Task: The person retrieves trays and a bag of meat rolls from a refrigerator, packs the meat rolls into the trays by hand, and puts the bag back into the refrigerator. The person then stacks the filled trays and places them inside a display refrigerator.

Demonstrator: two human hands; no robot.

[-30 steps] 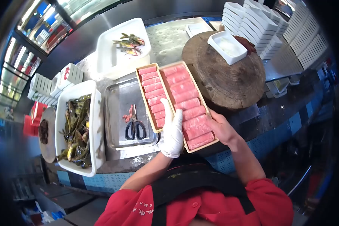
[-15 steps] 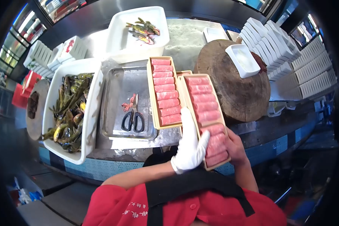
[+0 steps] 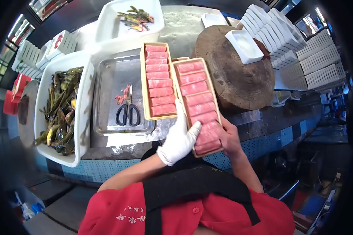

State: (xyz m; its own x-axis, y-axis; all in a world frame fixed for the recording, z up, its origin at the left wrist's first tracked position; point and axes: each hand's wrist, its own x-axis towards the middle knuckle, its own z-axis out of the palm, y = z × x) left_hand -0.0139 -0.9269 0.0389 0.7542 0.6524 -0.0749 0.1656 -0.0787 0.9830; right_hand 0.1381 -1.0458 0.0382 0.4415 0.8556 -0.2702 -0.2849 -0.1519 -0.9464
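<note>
Both my hands hold a long tan-rimmed tray of pink meat rolls (image 3: 199, 103) at the counter's front edge. My left hand (image 3: 175, 141), in a white glove, grips its left side, with the thumb at the lower rolls. My bare right hand (image 3: 229, 137) is closed round its lower right side, fingertips against the rolls. Just to the left lies a second tray of meat rolls (image 3: 159, 82), overlapping a metal tray (image 3: 106, 84). Part of another tan rim (image 3: 180, 59) shows behind the held tray. Black-handled scissors (image 3: 128, 111) and meat scraps (image 3: 121, 98) lie in the metal tray.
A white tub (image 3: 86, 121) of dark fish stands at left; another white tub (image 3: 102, 29) with several fish is behind. On the right, a round wooden chopping block (image 3: 233, 84) bears a white dish (image 3: 245, 47). White containers (image 3: 268, 35) are stacked beyond it.
The view has shifted, so the counter sits farther left and higher. My right hand has moved up the held tray's side, its fingers now over the rim by the lower rolls.
</note>
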